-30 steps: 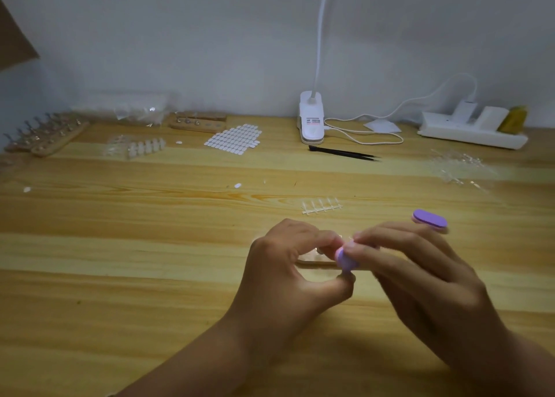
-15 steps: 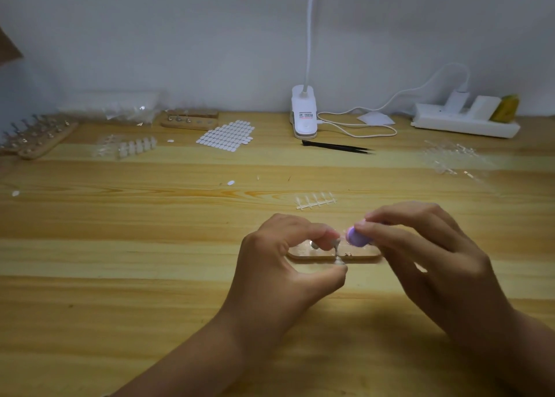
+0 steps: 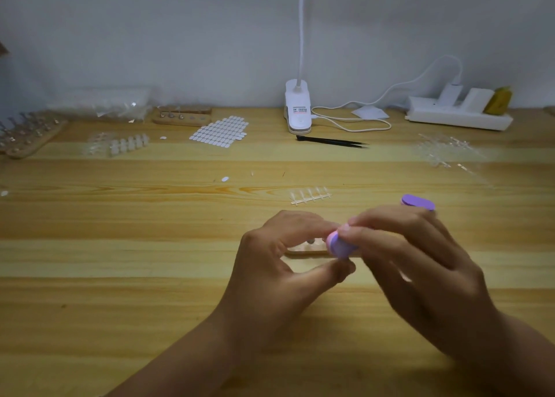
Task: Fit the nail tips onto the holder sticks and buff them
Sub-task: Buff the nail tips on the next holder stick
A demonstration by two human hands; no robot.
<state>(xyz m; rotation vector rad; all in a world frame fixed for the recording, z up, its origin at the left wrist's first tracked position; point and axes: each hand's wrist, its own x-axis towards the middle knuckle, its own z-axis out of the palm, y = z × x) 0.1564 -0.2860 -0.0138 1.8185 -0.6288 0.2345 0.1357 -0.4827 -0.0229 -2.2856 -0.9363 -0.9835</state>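
**A:** Stock list, L to R, pls.

**B:** Far L of counter (image 3: 90, 216): rack of holder sticks (image 3: 27, 135). Then clear bag (image 3: 102, 105), loose nail tips (image 3: 129, 144), adhesive tab sheet (image 3: 220, 130), lamp clamp (image 3: 297, 108), tweezers (image 3: 330, 142). Nearer mid: tip sprue (image 3: 310, 196).

**A:** Grips?

**B:** Left grip (image 3: 279, 264): thumb + forefinger curled into a pinch, just above wooden base (image 3: 300, 250). The pinched item is hidden behind the buffer, prob. a holder stick w/ nail tip. Right grip (image 3: 420, 267): fingers wrapped round purple buffer (image 3: 339, 248), near end against the left fingertips, far end poking out past the knuckles.

**A:** Far R?

**B:** Clear sprues (image 3: 444, 150), power strip (image 3: 456, 117).

**A:** Handling notes?

**B:** Tip: v. light, thin glossy plastic. Likely slippery, could pop off or crack under pressure. Take the stick by its shaft, close under the tip, never the tip itself. Buffer: light, looks padded w/ some give, so short soft strokes.
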